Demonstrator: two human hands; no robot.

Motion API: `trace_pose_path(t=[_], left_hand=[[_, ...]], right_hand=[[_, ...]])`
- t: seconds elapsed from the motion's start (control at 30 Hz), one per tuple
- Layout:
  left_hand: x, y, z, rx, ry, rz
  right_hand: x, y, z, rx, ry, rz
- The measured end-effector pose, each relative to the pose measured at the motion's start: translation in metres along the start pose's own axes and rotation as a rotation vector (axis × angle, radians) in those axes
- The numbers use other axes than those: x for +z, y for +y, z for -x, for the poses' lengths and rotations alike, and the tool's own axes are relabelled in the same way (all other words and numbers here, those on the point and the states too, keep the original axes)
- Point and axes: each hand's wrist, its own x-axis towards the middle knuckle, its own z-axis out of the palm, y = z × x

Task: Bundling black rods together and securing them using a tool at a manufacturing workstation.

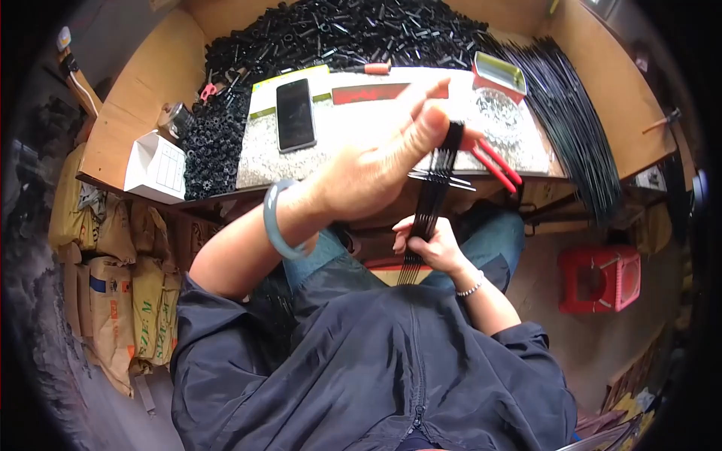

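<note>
My right hand (438,244) is closed round the lower part of a bundle of thin black rods (430,199), held upright above my lap. Its upper end is a wider black portion beside the fingers of my left hand (376,169). That hand, with a pale bangle on its wrist, has its fingers stretched out; whether they touch the rods is hard to see. Several thin silvery pins (460,183) cross the bundle about halfway up. Just right of it, red-handled pliers (496,165) stick out over the table edge, their jaws hidden.
A heap of short black tubes (338,34) fills the table's back. Long black rods (583,113) lie at right. A phone (295,116), a white carton (155,167), a tin box (499,75) and a clear dish (496,116) surround the work area. A red stool (599,279) stands on the floor.
</note>
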Motion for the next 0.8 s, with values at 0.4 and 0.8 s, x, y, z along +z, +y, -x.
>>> trace_pose_path(t=[0.4, 0.8], left_hand=[[-0.028, -0.019, -0.012, -0.247, -0.521, 0.23], [-0.359, -0.178, -0.097, -0.741, 0.59, -1.541]], right_hand=[[-0.028, -0.021, -0.008, -0.222, 0.34, -0.536], [-0.035, -0.051, -0.012, -0.354, 0.41, -0.185]])
